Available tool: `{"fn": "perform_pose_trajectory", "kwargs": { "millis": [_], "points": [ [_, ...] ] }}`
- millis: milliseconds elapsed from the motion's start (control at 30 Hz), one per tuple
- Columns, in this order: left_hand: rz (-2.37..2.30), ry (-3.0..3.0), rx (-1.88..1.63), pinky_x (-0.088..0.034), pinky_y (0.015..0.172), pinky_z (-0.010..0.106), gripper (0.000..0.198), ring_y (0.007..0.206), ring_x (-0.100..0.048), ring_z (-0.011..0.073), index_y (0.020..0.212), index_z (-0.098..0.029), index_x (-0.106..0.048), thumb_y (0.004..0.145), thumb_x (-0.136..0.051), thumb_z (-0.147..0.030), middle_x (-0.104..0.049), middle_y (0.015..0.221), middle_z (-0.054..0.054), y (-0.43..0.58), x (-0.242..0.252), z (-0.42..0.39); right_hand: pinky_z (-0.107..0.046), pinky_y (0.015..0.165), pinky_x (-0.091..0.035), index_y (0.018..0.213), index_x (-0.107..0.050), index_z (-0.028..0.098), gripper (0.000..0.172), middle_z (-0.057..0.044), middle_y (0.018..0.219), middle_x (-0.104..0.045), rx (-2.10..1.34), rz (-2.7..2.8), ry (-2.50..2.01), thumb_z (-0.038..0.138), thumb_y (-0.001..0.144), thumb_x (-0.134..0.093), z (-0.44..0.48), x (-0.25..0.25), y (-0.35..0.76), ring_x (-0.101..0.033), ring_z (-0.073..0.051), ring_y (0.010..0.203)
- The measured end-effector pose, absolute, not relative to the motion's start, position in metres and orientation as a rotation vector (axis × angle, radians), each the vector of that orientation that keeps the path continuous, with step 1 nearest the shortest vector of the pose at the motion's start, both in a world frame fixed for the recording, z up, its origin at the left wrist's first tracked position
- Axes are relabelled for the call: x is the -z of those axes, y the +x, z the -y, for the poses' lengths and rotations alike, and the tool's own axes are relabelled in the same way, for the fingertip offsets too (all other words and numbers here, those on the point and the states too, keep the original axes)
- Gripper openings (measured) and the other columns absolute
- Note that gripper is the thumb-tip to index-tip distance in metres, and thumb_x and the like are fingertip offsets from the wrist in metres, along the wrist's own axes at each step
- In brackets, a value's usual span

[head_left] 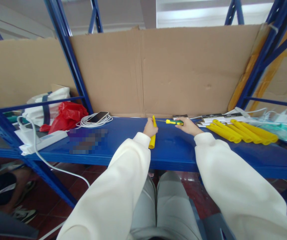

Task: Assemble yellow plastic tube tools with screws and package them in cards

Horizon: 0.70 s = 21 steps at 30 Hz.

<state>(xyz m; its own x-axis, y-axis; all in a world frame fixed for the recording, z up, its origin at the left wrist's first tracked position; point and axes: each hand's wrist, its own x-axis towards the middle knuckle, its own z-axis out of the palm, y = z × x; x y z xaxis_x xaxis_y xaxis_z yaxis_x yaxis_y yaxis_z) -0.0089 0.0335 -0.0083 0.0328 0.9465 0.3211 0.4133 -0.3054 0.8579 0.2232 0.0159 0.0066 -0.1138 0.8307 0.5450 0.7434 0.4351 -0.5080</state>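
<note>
Over the blue shelf top (175,146), my left hand (149,128) is closed around a yellow tube (152,142). The tube stands nearly upright in the picture, its wider end toward me. My right hand (187,126) grips a screwdriver (171,122) by its yellow and green handle. The thin shaft points left at the tube's upper part; whether its tip touches the tube I cannot tell. My left fingers partly hide the middle of the tube.
Several yellow tubes (245,133) lie at right, before black-and-white packets (209,117). At left are a phone (98,117) on a coiled white cable (84,123), a red bag (70,113) and a power strip (46,140). Cardboard (183,70) closes the back; blue posts (73,56) flank it.
</note>
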Motion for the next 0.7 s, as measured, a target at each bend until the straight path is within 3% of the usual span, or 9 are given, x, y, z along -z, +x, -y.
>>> {"fn": "perform_pose_trajectory", "kwargs": {
  "millis": [100, 267, 533, 700],
  "points": [
    [-1.412, 1.780, -1.191, -0.057, 0.078, 0.029, 0.051, 0.086, -0.072, 0.0180, 0.113, -0.019, -0.048, 0.072, -0.069, 0.003, -0.067, 0.115, 0.010, -0.008, 0.007, -0.032, -0.036, 0.084, -0.053, 0.099, -0.066, 0.019, 0.026, -0.009, 0.099, -0.073, 0.026, 1.933, -1.436, 0.018, 0.073, -0.071, -0.020, -0.003, 0.225, -0.068, -0.024, 0.092],
    [-1.366, 1.823, -1.128, -0.056, 0.069, 0.026, 0.046, 0.070, -0.070, 0.0130, 0.115, -0.018, -0.047, 0.077, -0.066, 0.000, -0.067, 0.114, 0.008, -0.007, 0.004, -0.025, -0.029, 0.072, -0.049, 0.096, -0.060, 0.021, 0.025, -0.005, 0.089, -0.072, 0.111, 1.943, -1.552, 0.021, 0.073, -0.070, -0.016, -0.002, 0.224, -0.066, -0.022, 0.080],
    [-1.370, 1.824, -1.123, -0.056, 0.068, 0.025, 0.044, 0.063, -0.067, 0.0102, 0.113, -0.017, -0.046, 0.078, -0.064, 0.002, -0.068, 0.110, 0.007, -0.007, 0.001, -0.023, -0.031, 0.081, -0.049, 0.090, -0.063, 0.018, 0.015, -0.012, 0.096, -0.072, 0.121, 1.998, -1.602, 0.016, 0.076, -0.059, -0.009, -0.011, 0.217, -0.066, -0.024, 0.090],
    [-1.360, 1.829, -1.111, -0.057, 0.072, 0.025, 0.044, 0.072, -0.070, 0.0119, 0.113, -0.018, -0.047, 0.078, -0.066, 0.001, -0.066, 0.119, 0.010, -0.007, 0.002, -0.024, -0.030, 0.078, -0.049, 0.098, -0.062, 0.017, 0.024, -0.011, 0.096, -0.072, 0.158, 1.985, -1.659, 0.015, 0.074, -0.063, -0.007, -0.010, 0.216, -0.066, -0.024, 0.088]
  ]
}}
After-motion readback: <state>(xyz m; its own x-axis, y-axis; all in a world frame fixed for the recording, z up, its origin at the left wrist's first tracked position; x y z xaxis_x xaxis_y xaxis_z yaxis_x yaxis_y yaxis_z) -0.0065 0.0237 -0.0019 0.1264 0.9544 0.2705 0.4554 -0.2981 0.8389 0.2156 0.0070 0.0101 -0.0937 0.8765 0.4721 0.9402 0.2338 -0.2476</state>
